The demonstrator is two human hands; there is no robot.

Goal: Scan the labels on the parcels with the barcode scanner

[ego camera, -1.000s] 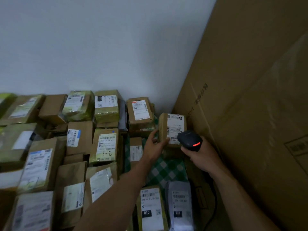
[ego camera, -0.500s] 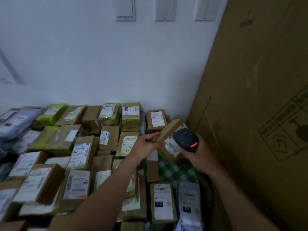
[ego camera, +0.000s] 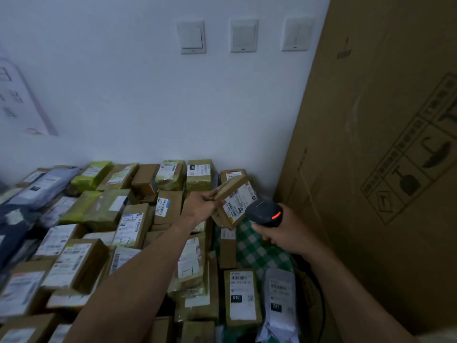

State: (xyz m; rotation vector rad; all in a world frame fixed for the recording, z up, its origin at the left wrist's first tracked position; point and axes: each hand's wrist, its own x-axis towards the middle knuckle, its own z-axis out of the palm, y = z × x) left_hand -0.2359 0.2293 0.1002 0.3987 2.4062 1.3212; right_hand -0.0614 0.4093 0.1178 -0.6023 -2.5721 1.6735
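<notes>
Right hand (ego camera: 284,233), reaching out above the two nearest parcels, a brown box marked 010 (ego camera: 242,298) and a white bag marked 231 (ego camera: 279,298), curls tight round the grip of the one barcode scanner (ego camera: 264,212), whose red light glows. Just beyond, the left hand (ego camera: 200,209) pinches the left end of a single brown parcel (ego camera: 235,201), held tilted in the air over the green checked cloth (ego camera: 254,246), its white label (ego camera: 238,203) turned up toward the scanner's head. A second ago this parcel stood on the pile. Half a second ago the scanner covered part of the label; now the parcel is higher and the scanner sits just off its lower right corner. Farther back the heaped parcels (ego camera: 138,224) are too many to count. One tall carton (ego camera: 383,169) leans at the right, and three switches (ego camera: 191,37) are on the wall (ego camera: 123,95).
</notes>
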